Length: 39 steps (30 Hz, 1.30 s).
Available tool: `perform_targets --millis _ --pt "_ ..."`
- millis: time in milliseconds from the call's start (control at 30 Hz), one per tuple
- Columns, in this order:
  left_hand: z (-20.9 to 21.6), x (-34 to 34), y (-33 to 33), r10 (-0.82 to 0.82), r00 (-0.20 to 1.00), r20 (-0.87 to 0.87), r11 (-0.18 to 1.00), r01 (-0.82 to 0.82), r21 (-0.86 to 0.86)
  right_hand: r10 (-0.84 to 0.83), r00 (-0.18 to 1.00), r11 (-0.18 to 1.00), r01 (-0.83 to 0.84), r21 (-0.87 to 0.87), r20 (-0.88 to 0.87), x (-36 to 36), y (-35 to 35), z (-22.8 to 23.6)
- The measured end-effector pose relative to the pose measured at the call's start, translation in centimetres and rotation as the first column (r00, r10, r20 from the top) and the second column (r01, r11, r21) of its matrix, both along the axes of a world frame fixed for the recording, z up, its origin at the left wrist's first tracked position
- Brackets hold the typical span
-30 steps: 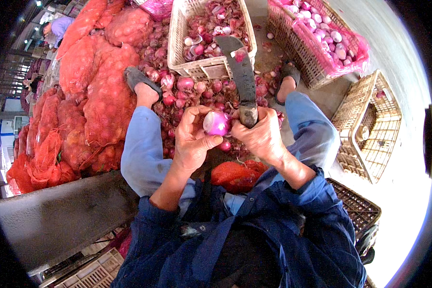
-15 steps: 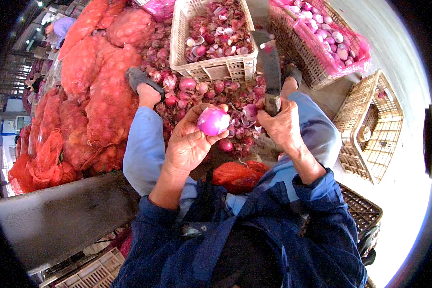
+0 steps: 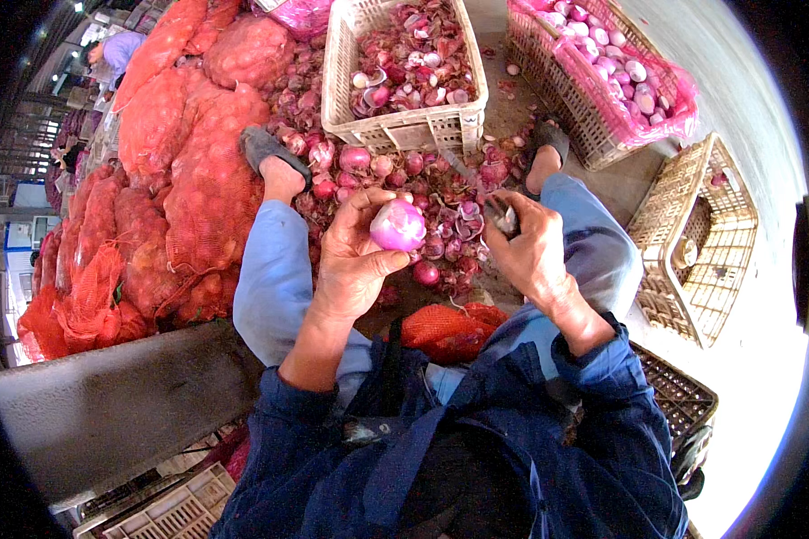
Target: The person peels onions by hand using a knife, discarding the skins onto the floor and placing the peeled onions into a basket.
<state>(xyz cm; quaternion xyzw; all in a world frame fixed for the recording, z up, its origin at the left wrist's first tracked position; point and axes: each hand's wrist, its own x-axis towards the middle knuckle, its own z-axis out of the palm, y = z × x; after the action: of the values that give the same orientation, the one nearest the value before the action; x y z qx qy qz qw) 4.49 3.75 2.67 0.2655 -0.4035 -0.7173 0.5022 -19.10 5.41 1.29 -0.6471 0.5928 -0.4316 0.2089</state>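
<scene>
My left hand (image 3: 355, 251) pinches a peeled purple onion (image 3: 397, 225) between thumb and fingers, above the heap on the floor. To its right, my right hand (image 3: 528, 242) is closed round the handle of a knife (image 3: 463, 169). The knife's blade looks thin and edge-on, angled toward the far left, apart from the onion. Below both hands lie several unpeeled red onions (image 3: 354, 159) among loose skins. A red mesh bag (image 3: 454, 334) with onions in it rests between my legs.
Ahead stands a cream plastic crate (image 3: 404, 135) of skins and onion scraps. A crate lined with pink plastic (image 3: 670, 126) holds peeled onions at the far right. Another crate (image 3: 728, 242) lies tipped nearby. Full red mesh sacks (image 3: 211, 180) pile up at left, beyond a concrete ledge (image 3: 126, 404).
The knife has swung down from upright, its blade turning from broadside to edge-on and tilting leftward. The onion has shifted slightly left in my left hand, turned a little.
</scene>
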Motion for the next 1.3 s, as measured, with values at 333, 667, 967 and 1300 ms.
perform_targets --millis 333,667,967,1300 --pt "1.2 -1.3 1.0 0.072 0.997 0.028 0.996 -0.073 0.045 0.213 0.877 0.916 -0.332 -0.224 -0.431 1.2 0.2 2.9" --pt "-0.9 0.7 0.6 -0.029 0.999 0.025 0.998 0.027 0.063 0.224 0.839 0.974 -0.206 0.092 -0.495 -2.4 -3.1 -4.5" --pt "-0.2 1.1 -0.2 -0.07 0.977 -0.204 0.985 0.099 0.138 0.003 0.998 0.977 0.01 0.212 -0.061 -1.1 -2.9 -1.2" --pt "-4.1 -0.7 -3.0 0.007 1.0 -0.008 0.898 -0.003 0.441 -0.084 0.896 0.868 -0.149 0.474 0.436 -1.2 -1.6 1.1"
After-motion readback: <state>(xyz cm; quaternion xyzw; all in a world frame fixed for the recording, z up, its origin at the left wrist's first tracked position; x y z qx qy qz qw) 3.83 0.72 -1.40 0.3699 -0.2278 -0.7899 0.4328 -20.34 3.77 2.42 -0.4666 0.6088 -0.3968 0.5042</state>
